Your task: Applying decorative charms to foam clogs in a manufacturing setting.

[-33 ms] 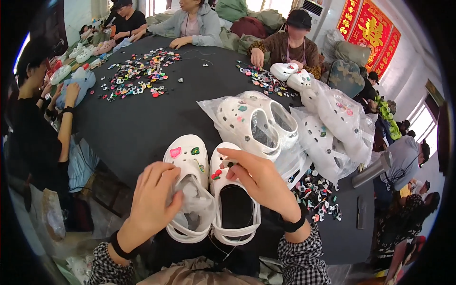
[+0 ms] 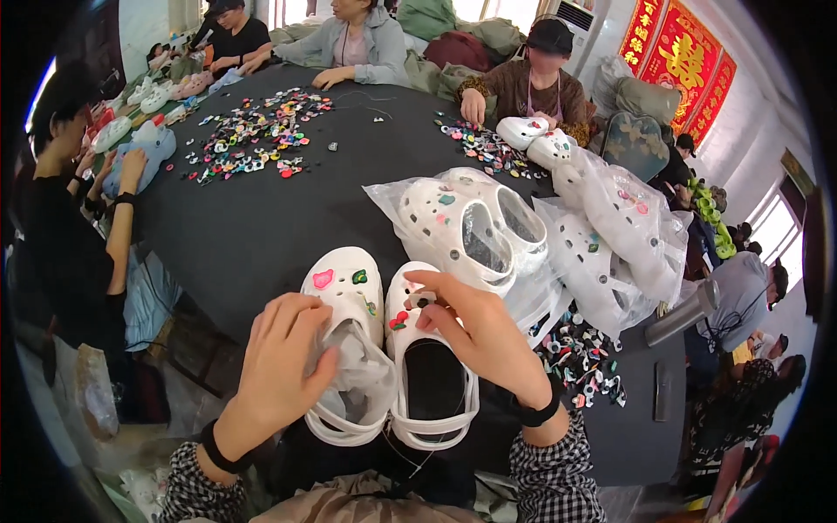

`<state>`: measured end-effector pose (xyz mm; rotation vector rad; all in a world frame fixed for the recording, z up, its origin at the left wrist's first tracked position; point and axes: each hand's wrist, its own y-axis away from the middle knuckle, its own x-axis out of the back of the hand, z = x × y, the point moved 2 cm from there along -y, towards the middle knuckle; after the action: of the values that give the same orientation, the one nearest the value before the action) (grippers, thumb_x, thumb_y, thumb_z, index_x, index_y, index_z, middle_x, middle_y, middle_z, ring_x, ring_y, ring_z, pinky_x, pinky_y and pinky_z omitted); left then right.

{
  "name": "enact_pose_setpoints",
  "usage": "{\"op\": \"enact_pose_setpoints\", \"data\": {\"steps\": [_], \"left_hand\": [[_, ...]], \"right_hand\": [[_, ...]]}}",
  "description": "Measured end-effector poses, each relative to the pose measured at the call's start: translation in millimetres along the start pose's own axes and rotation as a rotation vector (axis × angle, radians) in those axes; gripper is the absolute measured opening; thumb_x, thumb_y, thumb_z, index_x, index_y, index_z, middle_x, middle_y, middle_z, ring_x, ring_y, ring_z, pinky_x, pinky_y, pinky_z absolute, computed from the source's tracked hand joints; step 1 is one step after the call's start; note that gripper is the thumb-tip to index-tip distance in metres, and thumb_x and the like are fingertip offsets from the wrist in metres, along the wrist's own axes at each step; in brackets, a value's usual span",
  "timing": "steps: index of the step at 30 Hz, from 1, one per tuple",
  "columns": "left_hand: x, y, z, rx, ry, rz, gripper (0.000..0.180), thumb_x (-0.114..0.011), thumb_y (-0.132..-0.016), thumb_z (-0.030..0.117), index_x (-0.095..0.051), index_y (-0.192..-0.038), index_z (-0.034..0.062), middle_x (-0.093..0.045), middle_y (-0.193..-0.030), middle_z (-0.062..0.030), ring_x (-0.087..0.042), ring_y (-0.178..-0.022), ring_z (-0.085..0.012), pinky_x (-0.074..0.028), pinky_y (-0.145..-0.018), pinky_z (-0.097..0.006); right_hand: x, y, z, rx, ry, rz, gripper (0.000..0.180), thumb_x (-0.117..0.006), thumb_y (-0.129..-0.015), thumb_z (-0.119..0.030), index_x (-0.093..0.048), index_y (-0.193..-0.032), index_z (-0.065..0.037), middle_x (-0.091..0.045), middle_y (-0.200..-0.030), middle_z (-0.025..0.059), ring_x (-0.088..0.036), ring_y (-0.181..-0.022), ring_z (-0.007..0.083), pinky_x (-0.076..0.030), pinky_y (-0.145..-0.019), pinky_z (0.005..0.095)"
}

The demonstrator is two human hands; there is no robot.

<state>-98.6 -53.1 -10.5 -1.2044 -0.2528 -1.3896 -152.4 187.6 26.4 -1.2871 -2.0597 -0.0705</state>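
Note:
Two white clogs stand side by side at the near edge of the black table [image 2: 261,231]. The left clog [image 2: 342,292] carries a pink heart charm and a green charm, and clear plastic stuffing [image 2: 357,388] fills its opening. My left hand [image 2: 279,375] lies over this clog's side, thumb pressing into the stuffing. The right clog [image 2: 433,388] has a red charm on its toe. My right hand [image 2: 484,336] reaches over it and pinches a small dark charm [image 2: 422,301] against the toe holes.
Bagged white clogs [image 2: 475,227] lie just beyond, with more bags [image 2: 615,235] at the right. Loose coloured charms [image 2: 580,357] are heaped by my right wrist, and another spread [image 2: 253,135] lies far left. Other people sit around the table, sorting.

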Motion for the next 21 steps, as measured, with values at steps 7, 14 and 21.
{"op": "enact_pose_setpoints", "data": {"steps": [7, 14, 21], "left_hand": [[-17.0, -10.2, -1.5, -0.007, 0.030, 0.078, 0.041, -0.073, -0.084, 0.020, -0.060, -0.119, 0.0032, -0.058, -0.116, -0.0166, -0.056, -0.110, -0.0348, -0.044, -0.094, -0.046], [-25.1, -1.1, -4.0, -0.034, 0.117, 0.229, 0.032, -0.067, -0.077, -0.001, -0.066, -0.108, 0.0045, -0.061, -0.108, -0.0107, -0.060, -0.100, -0.0318, -0.049, -0.085, -0.043], [-37.0, 6.4, -6.7, 0.113, 0.230, 0.386, 0.036, -0.067, -0.073, -0.003, -0.068, -0.108, 0.0051, -0.063, -0.107, -0.0095, -0.061, -0.100, -0.0318, -0.049, -0.087, -0.042]], "right_hand": [[-2.7, 3.6, -1.2, -0.053, -0.038, 0.087, 0.022, -0.064, -0.093, 0.000, -0.062, -0.115, 0.000, -0.071, -0.090, 0.0141, -0.073, -0.085, 0.0248, -0.056, -0.075, 0.0323], [7.3, -9.4, -21.7, 0.052, 0.067, -0.018, 0.022, -0.067, -0.090, 0.000, -0.067, -0.112, -0.001, -0.069, -0.103, 0.0128, -0.072, -0.090, 0.0216, -0.057, -0.075, 0.0306], [-22.4, -68.7, -44.8, 0.108, 0.195, -0.205, 0.014, -0.066, -0.089, -0.002, -0.062, -0.103, -0.002, -0.065, -0.094, 0.0136, -0.069, -0.081, 0.0322, -0.054, -0.070, 0.0390]]}}
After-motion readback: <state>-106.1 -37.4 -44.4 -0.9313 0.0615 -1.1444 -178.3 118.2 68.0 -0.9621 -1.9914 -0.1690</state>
